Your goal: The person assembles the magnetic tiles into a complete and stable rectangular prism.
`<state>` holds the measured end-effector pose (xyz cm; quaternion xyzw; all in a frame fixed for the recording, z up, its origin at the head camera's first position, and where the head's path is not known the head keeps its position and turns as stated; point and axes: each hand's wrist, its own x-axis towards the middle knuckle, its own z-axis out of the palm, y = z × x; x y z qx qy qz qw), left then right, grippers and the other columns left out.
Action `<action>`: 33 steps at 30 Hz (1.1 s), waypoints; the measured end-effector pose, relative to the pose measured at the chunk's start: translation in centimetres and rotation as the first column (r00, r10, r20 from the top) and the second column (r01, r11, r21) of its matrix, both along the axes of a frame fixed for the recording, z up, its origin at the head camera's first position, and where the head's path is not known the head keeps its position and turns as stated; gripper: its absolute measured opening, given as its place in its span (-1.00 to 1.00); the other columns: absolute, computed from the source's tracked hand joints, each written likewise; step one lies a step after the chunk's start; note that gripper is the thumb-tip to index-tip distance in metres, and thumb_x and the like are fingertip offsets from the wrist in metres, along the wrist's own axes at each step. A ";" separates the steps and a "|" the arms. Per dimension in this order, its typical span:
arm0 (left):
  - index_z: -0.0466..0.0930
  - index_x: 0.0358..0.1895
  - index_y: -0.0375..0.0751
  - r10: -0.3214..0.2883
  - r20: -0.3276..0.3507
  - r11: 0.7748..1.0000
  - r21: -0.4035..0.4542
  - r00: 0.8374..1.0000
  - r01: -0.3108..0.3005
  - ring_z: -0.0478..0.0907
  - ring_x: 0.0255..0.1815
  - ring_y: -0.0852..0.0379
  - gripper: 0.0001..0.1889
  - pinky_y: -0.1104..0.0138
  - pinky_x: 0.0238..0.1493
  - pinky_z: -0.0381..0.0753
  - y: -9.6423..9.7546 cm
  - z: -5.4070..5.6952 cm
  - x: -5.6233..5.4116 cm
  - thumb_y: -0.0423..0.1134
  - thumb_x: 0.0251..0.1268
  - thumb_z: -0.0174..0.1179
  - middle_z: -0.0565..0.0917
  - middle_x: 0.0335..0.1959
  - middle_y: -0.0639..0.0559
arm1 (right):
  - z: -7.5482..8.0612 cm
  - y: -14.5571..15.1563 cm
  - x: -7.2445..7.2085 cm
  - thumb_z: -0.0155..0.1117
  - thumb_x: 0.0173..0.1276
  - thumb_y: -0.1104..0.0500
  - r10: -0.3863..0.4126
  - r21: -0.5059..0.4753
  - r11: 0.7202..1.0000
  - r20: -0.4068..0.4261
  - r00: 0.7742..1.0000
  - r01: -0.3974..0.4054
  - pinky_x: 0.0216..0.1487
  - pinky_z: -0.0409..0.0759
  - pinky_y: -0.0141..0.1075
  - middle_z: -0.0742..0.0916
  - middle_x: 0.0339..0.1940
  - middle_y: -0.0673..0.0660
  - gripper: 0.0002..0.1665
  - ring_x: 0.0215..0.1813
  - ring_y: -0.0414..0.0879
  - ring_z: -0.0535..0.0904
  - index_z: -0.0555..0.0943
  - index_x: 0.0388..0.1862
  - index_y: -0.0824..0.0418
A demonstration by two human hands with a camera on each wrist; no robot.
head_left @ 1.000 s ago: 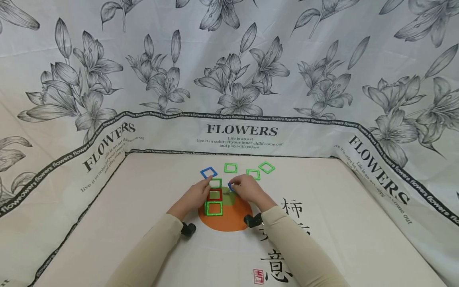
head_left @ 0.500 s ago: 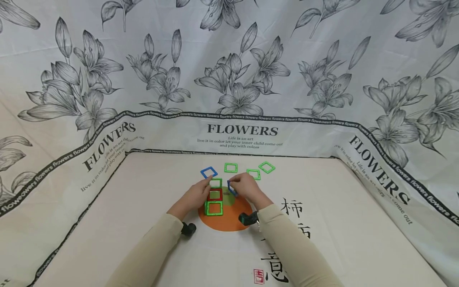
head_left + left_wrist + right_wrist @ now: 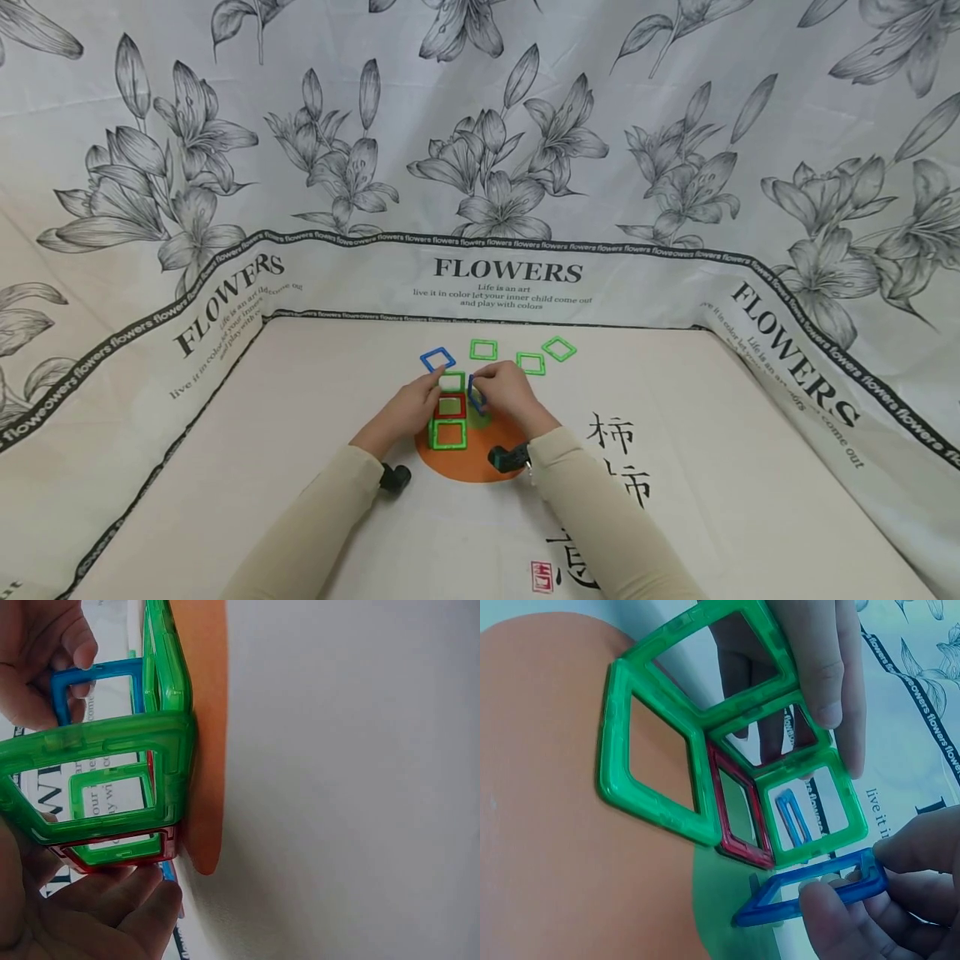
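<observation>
Magnetic tiles with open square frames stand joined as a structure: green tiles (image 3: 656, 818) meet a red tile (image 3: 744, 853) at its base. My left hand (image 3: 405, 407) holds this structure from its left side; in the left wrist view its fingers (image 3: 142, 900) lie along the outer face. The right hand (image 3: 513, 393) pinches a blue magnetic tile (image 3: 780, 910) between thumb and fingers. That tile is tilted, close to the structure's right side, its lower edge near the cloth. Whether it touches the green tile beside it I cannot tell.
Behind the structure a loose blue tile (image 3: 426, 366) lies flat. Several loose green tiles, one of them a green tile (image 3: 483, 360), lie farther back and right. The white cloth (image 3: 300, 375) carries an orange fruit print (image 3: 465, 468) beneath the work. A flower-printed curtain (image 3: 510, 287) bounds the back.
My right hand has moved left toward the structure, bringing the blue tile closer and turning it more upright. The left hand and the joined tiles have stayed in place.
</observation>
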<state>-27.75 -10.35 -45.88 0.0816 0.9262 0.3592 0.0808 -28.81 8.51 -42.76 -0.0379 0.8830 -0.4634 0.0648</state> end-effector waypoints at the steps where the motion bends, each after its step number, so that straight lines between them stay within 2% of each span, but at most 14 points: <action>1: 0.03 0.55 0.11 0.002 0.004 1.000 0.001 1.000 -0.002 0.12 0.55 -0.05 -0.46 0.01 0.49 0.19 0.0 0.0 0.0 -0.04 0.57 -0.22 0.22 0.52 -0.02 | 0.0 -0.1 0.0 0.14 0.38 0.15 -0.002 -0.007 1.000 0.000 1.000 0.002 -0.47 0.68 -0.33 0.72 -0.21 0.23 -0.66 -0.44 0.02 0.73 0.69 0.01 0.28; 6: 0.02 0.55 0.12 0.001 0.011 1.000 0.003 1.000 -0.001 0.11 0.55 -0.04 -0.46 0.01 0.50 0.17 0.0 0.2 -0.1 -0.03 0.58 -0.24 0.21 0.53 -0.02 | -0.1 -0.3 -0.1 0.15 0.37 0.15 -0.010 -0.045 0.999 0.004 1.000 0.010 -0.45 0.70 -0.31 0.73 -0.21 0.24 -0.66 -0.45 -0.04 0.73 0.70 0.00 0.28; 12: 0.02 0.55 0.12 -0.001 0.018 1.000 0.008 1.000 0.001 0.11 0.55 -0.05 -0.46 0.00 0.51 0.17 0.0 0.2 0.0 -0.04 0.58 -0.25 0.21 0.53 -0.03 | -0.5 -0.6 -0.2 0.19 0.35 0.14 -0.024 -0.090 0.996 0.022 0.999 0.026 -0.36 0.73 -0.24 0.74 -0.11 0.20 -0.68 -0.36 0.04 0.76 0.71 -0.03 0.26; 17: 0.03 0.55 0.10 -0.005 0.005 1.000 -0.001 1.000 0.005 0.13 0.54 -0.06 -0.46 0.00 0.50 0.17 0.0 0.0 0.0 -0.04 0.58 -0.24 0.22 0.52 -0.05 | -1.0 -0.9 -0.2 0.21 0.35 0.14 -0.038 -0.137 0.990 0.033 0.999 0.043 -0.34 0.74 -0.23 0.73 -0.17 0.21 -0.68 -0.37 0.04 0.76 0.70 -0.04 0.29; 22: 0.03 0.55 0.08 -0.009 -0.003 1.000 -0.011 1.000 0.009 0.13 0.54 -0.05 -0.46 0.00 0.51 0.17 0.0 0.0 -0.1 -0.05 0.58 -0.25 0.23 0.52 -0.05 | -1.2 -1.3 -0.1 0.26 0.34 0.13 -0.064 -0.174 0.982 0.044 0.997 0.071 -0.35 0.74 -0.24 0.73 -0.23 0.20 -0.68 -0.44 -0.10 0.73 0.69 -0.04 0.31; 33: 0.03 0.55 0.06 -0.016 0.001 1.000 0.002 1.000 0.016 0.12 0.55 -0.06 -0.46 -0.01 0.50 0.17 0.0 0.3 0.0 -0.06 0.58 -0.24 0.22 0.52 -0.05 | -1.2 -1.5 0.0 0.28 0.33 0.12 -0.084 -0.198 0.976 0.039 0.996 0.090 -0.35 0.74 -0.22 0.75 -0.29 0.20 -0.68 -0.45 -0.11 0.72 0.70 -0.06 0.31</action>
